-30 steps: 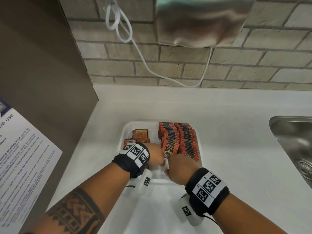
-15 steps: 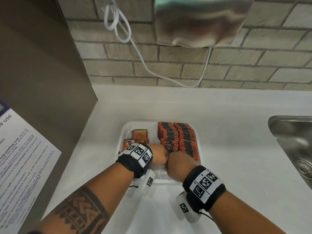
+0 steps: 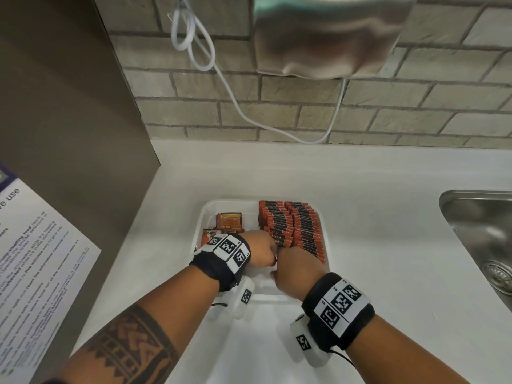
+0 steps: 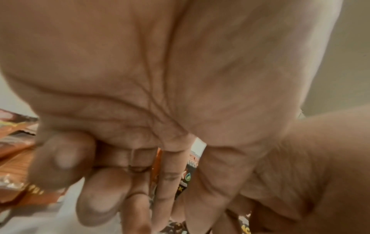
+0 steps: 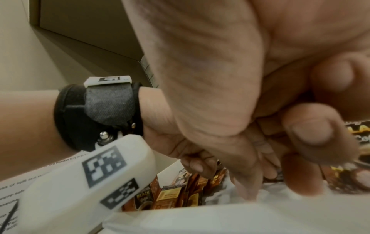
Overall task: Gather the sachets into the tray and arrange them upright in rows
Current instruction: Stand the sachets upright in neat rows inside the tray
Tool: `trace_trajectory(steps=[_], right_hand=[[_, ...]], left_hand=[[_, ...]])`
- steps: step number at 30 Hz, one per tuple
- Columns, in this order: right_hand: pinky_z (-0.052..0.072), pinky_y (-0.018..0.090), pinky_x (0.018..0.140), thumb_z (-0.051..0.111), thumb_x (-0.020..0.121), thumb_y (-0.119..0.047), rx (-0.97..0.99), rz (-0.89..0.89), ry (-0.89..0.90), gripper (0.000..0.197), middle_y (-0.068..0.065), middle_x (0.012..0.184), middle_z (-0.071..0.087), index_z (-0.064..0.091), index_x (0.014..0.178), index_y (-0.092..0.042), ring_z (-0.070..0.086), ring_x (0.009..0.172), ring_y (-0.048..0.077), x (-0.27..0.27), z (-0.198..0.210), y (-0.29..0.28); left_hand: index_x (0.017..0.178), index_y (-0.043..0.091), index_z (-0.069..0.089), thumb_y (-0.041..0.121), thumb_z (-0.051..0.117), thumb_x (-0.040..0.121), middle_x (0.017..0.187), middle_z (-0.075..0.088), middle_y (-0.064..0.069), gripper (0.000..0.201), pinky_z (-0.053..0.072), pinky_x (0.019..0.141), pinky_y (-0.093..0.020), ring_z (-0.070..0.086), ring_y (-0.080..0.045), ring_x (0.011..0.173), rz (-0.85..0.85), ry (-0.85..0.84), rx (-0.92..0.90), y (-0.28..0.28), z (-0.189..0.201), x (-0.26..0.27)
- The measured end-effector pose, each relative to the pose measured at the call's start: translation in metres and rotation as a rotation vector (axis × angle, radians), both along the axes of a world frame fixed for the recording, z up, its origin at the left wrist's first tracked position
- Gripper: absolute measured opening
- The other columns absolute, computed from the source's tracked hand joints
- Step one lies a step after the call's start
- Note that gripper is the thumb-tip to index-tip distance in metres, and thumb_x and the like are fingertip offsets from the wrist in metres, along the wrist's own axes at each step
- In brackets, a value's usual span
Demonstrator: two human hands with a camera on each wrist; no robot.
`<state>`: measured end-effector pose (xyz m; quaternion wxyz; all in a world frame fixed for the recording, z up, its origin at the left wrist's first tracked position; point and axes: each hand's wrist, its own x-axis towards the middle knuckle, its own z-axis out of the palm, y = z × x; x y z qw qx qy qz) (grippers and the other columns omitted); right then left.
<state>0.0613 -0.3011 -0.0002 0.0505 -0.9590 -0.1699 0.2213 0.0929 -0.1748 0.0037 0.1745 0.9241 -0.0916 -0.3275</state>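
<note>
A white tray [image 3: 204, 217] sits on the white counter. Two rows of orange-and-black sachets stand upright in it, the middle row [image 3: 277, 221] and the right row [image 3: 306, 230]. Loose sachets [image 3: 229, 220] lie flat in its left part. Both hands meet at the near end of the middle row. My left hand [image 3: 263, 249] pinches a black-and-orange sachet [image 4: 185, 178] between thumb and fingers. My right hand [image 3: 297, 268] has its fingers [image 5: 310, 131] curled against the sachets there; whether it grips one is hidden.
A steel sink [image 3: 482, 234] is set into the counter at the right. A brown panel [image 3: 69, 120] with a printed notice [image 3: 33, 261] stands at the left. On the brick wall hang a metal unit [image 3: 327, 37] and a white cable [image 3: 235, 106].
A sachet that faced up between my hands has been stood against the near end of the middle row. Both hands closed in together and now touch.
</note>
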Motion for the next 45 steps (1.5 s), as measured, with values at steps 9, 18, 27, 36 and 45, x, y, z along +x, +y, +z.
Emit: trace_trajectory(steps=[9, 18, 27, 36, 45], right_hand=[[0.049, 0.028, 0.075, 0.057, 0.099, -0.030, -0.015, -0.015, -0.004, 0.029, 0.001, 0.100, 0.064, 0.062, 0.121, -0.013, 0.057, 0.082, 0.018, -0.005, 0.006, 0.001], [0.051, 0.029, 0.080, 0.056, 0.100, -0.033, -0.017, 0.019, -0.023, 0.037, 0.003, 0.108, 0.065, 0.056, 0.130, -0.012, 0.060, 0.089, 0.019, -0.010, 0.015, 0.000], [0.053, 0.028, 0.080, 0.057, 0.099, -0.037, 0.104, 0.020, -0.045, 0.033, 0.001, 0.112, 0.067, 0.062, 0.124, -0.016, 0.063, 0.091, 0.018, -0.016, 0.013, -0.004], [0.058, 0.032, 0.078, 0.055, 0.097, -0.020, 0.440, -0.091, 0.030, 0.014, -0.001, 0.094, 0.070, 0.069, 0.095, -0.017, 0.066, 0.085, 0.016, -0.001, 0.018, 0.033], [0.044, 0.027, 0.068, 0.052, 0.099, -0.032, 0.333, -0.203, 0.119, 0.042, 0.015, 0.111, 0.065, 0.056, 0.122, 0.004, 0.067, 0.100, 0.028, 0.057, 0.011, 0.112]], left_hand=[[0.119, 0.014, 0.073, 0.017, 0.060, 0.096, 0.119, 0.071, -0.003, 0.026, 0.045, 0.082, -0.026, 0.064, -0.022, 0.108, 0.057, -0.046, -0.042, 0.000, -0.001, 0.001], [0.107, 0.012, 0.076, 0.018, 0.061, 0.094, 0.110, 0.073, -0.004, 0.021, 0.052, 0.086, -0.031, 0.066, -0.023, 0.103, 0.069, -0.046, -0.006, 0.004, -0.004, 0.003], [0.104, 0.008, 0.073, 0.017, 0.052, 0.095, 0.107, 0.071, -0.007, 0.024, 0.055, 0.094, -0.038, 0.066, -0.025, 0.102, 0.060, -0.103, 0.063, 0.028, 0.017, -0.007], [0.108, 0.023, 0.066, 0.017, 0.062, 0.092, 0.114, 0.057, 0.001, 0.017, 0.047, 0.095, -0.029, 0.057, -0.018, 0.111, 0.388, -0.298, -0.022, 0.112, 0.038, -0.035], [0.126, 0.020, 0.055, 0.032, 0.067, 0.088, 0.135, 0.042, -0.007, 0.042, 0.042, 0.105, -0.043, 0.037, -0.032, 0.127, 0.306, -0.237, 0.106, 0.116, 0.017, -0.061]])
